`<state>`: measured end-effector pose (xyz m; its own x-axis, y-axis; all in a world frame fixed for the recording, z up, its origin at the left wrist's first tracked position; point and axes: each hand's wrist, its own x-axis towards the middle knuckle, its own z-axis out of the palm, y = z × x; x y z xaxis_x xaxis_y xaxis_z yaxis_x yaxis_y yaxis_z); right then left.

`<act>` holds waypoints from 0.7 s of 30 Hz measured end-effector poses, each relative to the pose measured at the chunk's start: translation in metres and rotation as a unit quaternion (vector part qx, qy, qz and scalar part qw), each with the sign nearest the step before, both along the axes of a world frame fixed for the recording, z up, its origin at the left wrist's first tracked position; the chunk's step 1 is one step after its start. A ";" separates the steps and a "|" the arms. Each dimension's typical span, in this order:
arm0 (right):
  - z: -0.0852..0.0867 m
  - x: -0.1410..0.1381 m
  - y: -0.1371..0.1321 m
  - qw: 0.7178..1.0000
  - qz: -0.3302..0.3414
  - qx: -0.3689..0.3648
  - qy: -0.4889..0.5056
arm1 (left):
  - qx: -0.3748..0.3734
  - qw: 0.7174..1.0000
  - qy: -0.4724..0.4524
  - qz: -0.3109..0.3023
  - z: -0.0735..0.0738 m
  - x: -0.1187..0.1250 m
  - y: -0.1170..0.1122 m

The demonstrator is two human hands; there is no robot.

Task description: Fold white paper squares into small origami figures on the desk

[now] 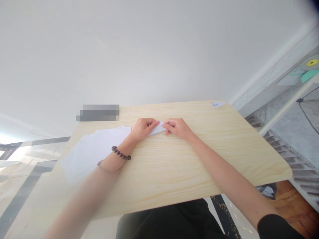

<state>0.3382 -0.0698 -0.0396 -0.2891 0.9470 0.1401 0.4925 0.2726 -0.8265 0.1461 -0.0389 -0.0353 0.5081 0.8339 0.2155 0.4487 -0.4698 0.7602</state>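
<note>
Between my two hands is a small folded piece of white paper [158, 127], held just above or against the tabletop near its middle. My left hand [145, 128] pinches the paper's left part with thumb and fingers. On the right side, my right hand [178, 127] grips the other end, thumb on top and fingers curled beneath. Parts of the paper are covered by the fingers. Several loose white sheets [92, 149] lie fanned out under and beside my left forearm, which wears a dark beaded bracelet [121, 153].
The light wooden table [159, 179] stands against a pale wall [149, 53]. A small folded white paper [217, 104] rests at its far right corner. A blurred-out dark patch [99, 113] covers something at the far left. A dark bag [267, 191] lies below the right edge.
</note>
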 end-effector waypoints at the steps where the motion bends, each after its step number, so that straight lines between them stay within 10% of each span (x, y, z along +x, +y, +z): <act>1: 0.000 0.000 0.000 1.000 0.000 -0.003 0.002 | -0.005 1.000 -0.005 0.001 0.000 0.000 0.000; 21: -0.001 0.002 0.004 0.997 -0.039 -0.015 0.065 | -0.133 0.979 -0.151 0.027 0.001 -0.001 0.002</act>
